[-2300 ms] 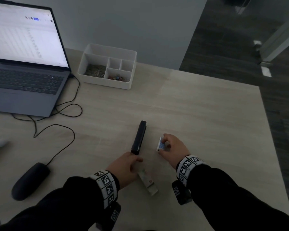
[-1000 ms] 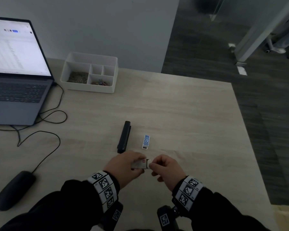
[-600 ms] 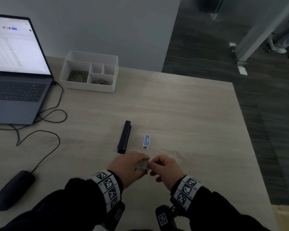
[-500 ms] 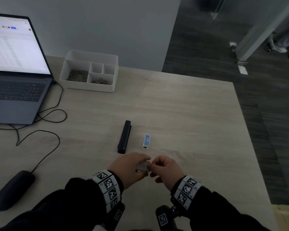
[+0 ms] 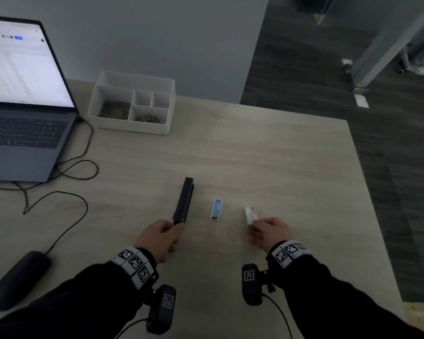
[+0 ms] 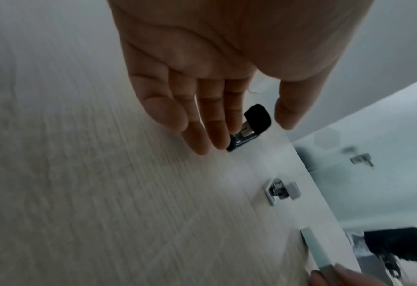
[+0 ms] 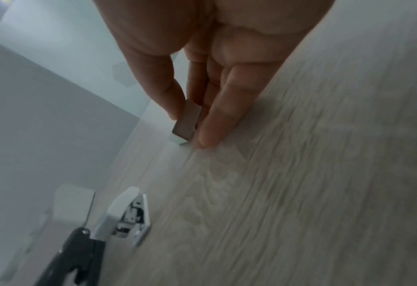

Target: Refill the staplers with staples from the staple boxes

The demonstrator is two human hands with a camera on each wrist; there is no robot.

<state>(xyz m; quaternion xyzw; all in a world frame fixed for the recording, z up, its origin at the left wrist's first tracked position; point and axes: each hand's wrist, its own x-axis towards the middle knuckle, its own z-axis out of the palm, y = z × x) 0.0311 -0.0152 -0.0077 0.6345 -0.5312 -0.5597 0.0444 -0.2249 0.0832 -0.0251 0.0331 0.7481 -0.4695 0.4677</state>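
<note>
Two hands down on the table (image 5: 267, 167), one at each end of the row.

My left hand (image 5: 158, 237) is relaxed, fingertips (image 6: 217, 141) against the black stapler (image 5: 183, 201); my right hand (image 5: 267, 232) pinches the staple box (image 5: 250, 214) between thumb and finger, touching the tabletop. Between them lies the small white stapler (image 5: 216, 209).

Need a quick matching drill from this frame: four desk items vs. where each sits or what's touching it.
Items:
1. black stapler
2. small white stapler
3. staple box
4. white organizer tray

States:
A. pinched by the right hand
B. far edge of the table, beside the laptop
C. left hand at its near end
D. untouched, between the other two

Pairs: 1-C, 2-D, 3-A, 4-B
</note>
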